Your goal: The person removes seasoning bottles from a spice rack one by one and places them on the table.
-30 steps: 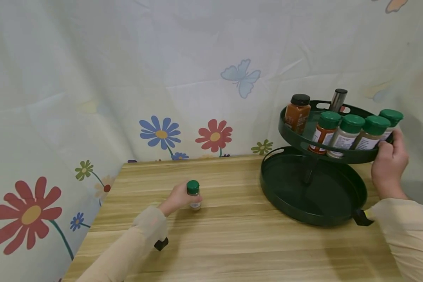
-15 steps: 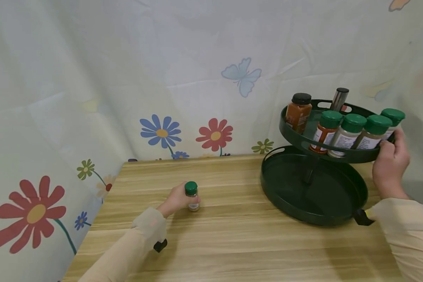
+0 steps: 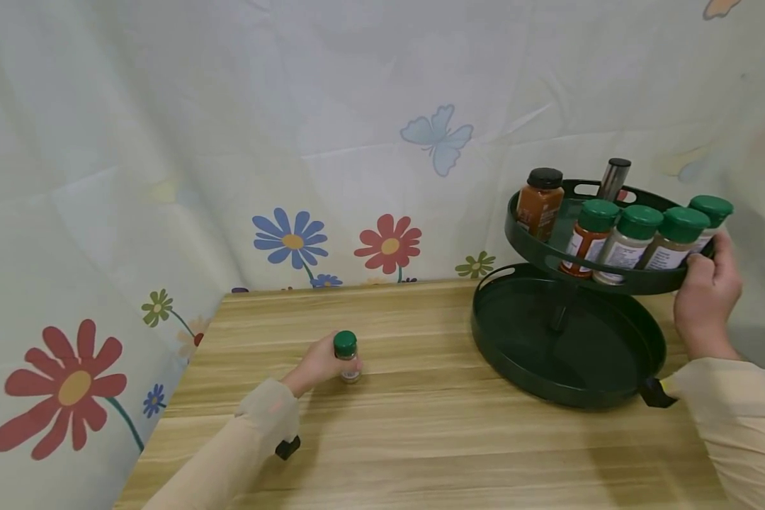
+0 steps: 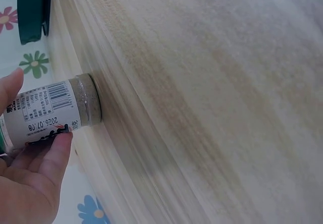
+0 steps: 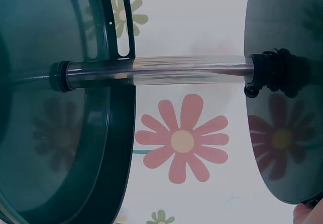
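My left hand (image 3: 319,365) holds a small spice jar (image 3: 346,345) with a green cap, upright at the table. Up close in the left wrist view, thumb and fingers sit on either side of the jar's printed label (image 4: 38,110), and its base meets or nearly meets the wood. At the right, my right hand (image 3: 707,301) grips the rim of the upper tray (image 3: 516,237) of a dark green two-tier rack. Green-capped spice jars (image 3: 625,244) line that tray's front, and a black-capped jar (image 3: 539,205) stands at its left. The right fingers are partly hidden.
The rack's lower tray (image 3: 516,368) rests on the wooden table (image 3: 421,425). A metal post (image 5: 166,70) joins the two tiers and its top (image 3: 614,177) sticks up above. A flower-printed curtain (image 3: 331,142) hangs behind the table.
The jar in my left hand has shifted slightly left, staying low at the table. My right hand keeps its grip on the upper tray, and the rack looks the same.
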`<state>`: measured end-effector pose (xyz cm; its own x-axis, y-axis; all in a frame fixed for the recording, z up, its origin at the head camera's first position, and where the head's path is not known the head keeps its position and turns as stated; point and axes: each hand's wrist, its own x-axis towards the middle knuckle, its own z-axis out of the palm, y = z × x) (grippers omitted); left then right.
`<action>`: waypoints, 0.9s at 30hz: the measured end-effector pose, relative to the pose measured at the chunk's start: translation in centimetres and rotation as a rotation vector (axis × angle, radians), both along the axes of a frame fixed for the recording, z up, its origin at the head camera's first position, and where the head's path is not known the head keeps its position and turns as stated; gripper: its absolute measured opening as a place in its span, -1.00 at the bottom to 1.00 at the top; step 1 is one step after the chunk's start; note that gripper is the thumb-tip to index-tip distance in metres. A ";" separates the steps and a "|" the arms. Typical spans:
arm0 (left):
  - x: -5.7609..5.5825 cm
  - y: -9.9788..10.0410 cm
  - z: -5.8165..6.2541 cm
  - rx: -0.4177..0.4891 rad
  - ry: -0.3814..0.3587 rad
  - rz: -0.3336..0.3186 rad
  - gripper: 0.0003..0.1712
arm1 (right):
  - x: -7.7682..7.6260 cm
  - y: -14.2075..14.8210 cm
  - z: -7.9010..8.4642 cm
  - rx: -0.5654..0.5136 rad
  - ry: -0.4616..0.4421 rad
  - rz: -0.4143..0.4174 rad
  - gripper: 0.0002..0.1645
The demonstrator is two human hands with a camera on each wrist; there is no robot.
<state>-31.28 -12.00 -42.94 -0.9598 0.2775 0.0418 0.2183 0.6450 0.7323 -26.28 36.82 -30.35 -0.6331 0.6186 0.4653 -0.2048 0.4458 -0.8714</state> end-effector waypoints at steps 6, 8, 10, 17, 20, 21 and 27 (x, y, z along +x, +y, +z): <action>-0.1 -0.2 0.0 0.023 -0.014 -0.017 -0.58 | -0.1 0.1 0.0 0.008 0.010 -0.001 -0.41; -0.1 -0.3 0.1 0.036 -0.024 -0.015 -0.56 | -0.1 0.1 0.0 0.009 0.012 -0.004 -0.41; -0.1 -0.3 0.3 0.048 -0.037 -0.010 -0.53 | -0.1 0.1 0.0 0.012 0.013 -0.009 -0.42; 0.2 -0.1 1.5 0.041 -0.077 0.014 -0.41 | -0.1 0.1 0.0 0.020 0.011 -0.016 -0.42; 0.4 -0.1 2.0 0.050 -0.076 0.011 -0.41 | 0.0 0.0 0.0 0.019 0.000 -0.013 -0.42; 0.5 0.0 2.2 0.055 -0.073 0.011 -0.39 | 0.0 0.0 0.0 0.018 -0.005 -0.014 -0.42; 0.4 -0.1 2.9 0.060 -0.053 -0.012 -0.29 | 0.1 -0.1 0.1 0.018 -0.013 -0.024 -0.43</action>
